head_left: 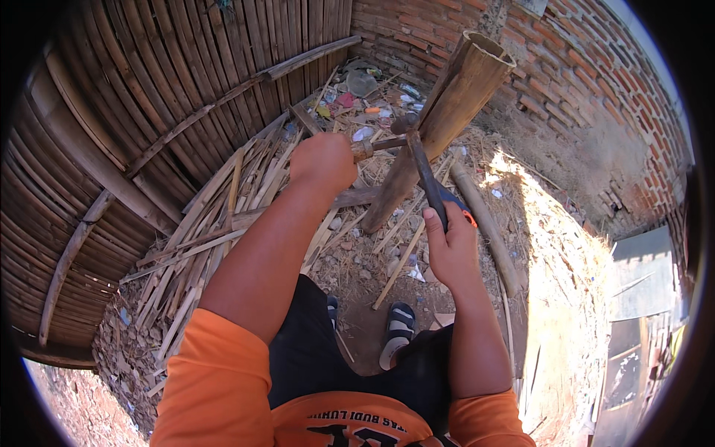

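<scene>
"How will that hollow post (456,104) handle?"
"Stiff and heavy, I'd guess (hold it mid-trunk). The left hand (322,162) clenches a wooden-handled tool (364,151), the right hand (454,251) wraps round a hammer (424,165); the post stands tilted just beyond."

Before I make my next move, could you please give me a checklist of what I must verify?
1. Left hand closed on the wood-handled tool: ok.
2. Right hand gripping the hammer by its handle: ok.
3. Left hand apart from the hammer's head: ok.
4. Hollow log steady: cannot tell; it leans, and neither hand holds it.
5. Hand protection: probably not ok; both hands are bare.
6. Clear footing: probably not ok; a loose stick lies close to the right sandal.
</scene>
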Available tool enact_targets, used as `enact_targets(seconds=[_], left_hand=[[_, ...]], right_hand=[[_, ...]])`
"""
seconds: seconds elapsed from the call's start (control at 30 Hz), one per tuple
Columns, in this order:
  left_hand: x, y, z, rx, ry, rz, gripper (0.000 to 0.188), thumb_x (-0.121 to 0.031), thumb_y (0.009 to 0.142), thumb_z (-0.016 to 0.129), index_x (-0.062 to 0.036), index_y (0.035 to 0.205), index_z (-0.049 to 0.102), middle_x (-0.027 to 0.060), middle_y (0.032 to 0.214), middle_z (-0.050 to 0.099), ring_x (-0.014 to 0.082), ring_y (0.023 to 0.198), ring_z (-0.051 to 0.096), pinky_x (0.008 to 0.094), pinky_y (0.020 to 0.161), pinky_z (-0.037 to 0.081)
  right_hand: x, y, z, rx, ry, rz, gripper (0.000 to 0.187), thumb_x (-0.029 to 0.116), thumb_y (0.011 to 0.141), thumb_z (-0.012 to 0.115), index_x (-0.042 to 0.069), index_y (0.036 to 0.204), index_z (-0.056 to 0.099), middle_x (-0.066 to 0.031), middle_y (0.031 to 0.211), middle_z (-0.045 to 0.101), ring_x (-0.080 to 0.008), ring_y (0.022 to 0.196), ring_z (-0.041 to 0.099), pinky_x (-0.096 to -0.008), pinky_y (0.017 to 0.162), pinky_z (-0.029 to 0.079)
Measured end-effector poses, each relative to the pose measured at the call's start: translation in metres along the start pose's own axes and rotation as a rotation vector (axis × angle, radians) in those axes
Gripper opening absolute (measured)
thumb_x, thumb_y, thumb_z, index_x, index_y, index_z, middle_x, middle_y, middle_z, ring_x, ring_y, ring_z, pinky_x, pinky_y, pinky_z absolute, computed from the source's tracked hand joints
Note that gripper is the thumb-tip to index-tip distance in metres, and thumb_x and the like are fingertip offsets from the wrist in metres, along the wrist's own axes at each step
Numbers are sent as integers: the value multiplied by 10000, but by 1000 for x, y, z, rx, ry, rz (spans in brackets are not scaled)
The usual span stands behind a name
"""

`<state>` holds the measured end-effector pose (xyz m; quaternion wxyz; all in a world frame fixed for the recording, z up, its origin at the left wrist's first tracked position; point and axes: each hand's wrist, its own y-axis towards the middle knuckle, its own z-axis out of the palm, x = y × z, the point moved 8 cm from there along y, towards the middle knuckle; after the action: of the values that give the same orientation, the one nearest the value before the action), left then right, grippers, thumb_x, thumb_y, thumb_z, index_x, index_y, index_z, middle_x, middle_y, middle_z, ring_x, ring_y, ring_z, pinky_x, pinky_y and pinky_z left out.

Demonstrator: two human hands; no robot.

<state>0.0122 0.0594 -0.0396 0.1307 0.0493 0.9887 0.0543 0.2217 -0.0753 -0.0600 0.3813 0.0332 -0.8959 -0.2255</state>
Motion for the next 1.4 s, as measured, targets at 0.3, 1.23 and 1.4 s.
enact_targets(seconds=[0.3, 1.23, 1.4], left_hand=[[-5, 0, 3, 53, 3, 2, 224, -160, 838, 715, -63, 1028, 782, 170, 1024, 755, 345, 972, 741, 448, 833, 602], [-5, -3, 10, 64, -25, 8, 259, -180, 829, 732, -56, 1053, 771, 178, 1047, 751, 348, 987, 735, 448, 849, 598], [-11, -4, 11, 105, -21, 11, 277, -182, 815, 722, -55, 1059, 755, 189, 1033, 744, 358, 981, 728, 459, 852, 590]], right_hand=[[-8, -6, 2, -24, 1, 42, 290, 297, 1045, 580, 8, 1059, 584, -119, 679, 580, -243, 608, 595, -364, 584, 457], [23, -2, -34, -202, 75, -60, 329, 338, 1052, 571, 15, 1107, 598, -83, 650, 573, -164, 588, 583, -352, 568, 452], [-33, -1, 24, 93, -159, 120, 336, 350, 1053, 563, 16, 1035, 587, -118, 663, 589, -271, 587, 603, -398, 588, 468]])
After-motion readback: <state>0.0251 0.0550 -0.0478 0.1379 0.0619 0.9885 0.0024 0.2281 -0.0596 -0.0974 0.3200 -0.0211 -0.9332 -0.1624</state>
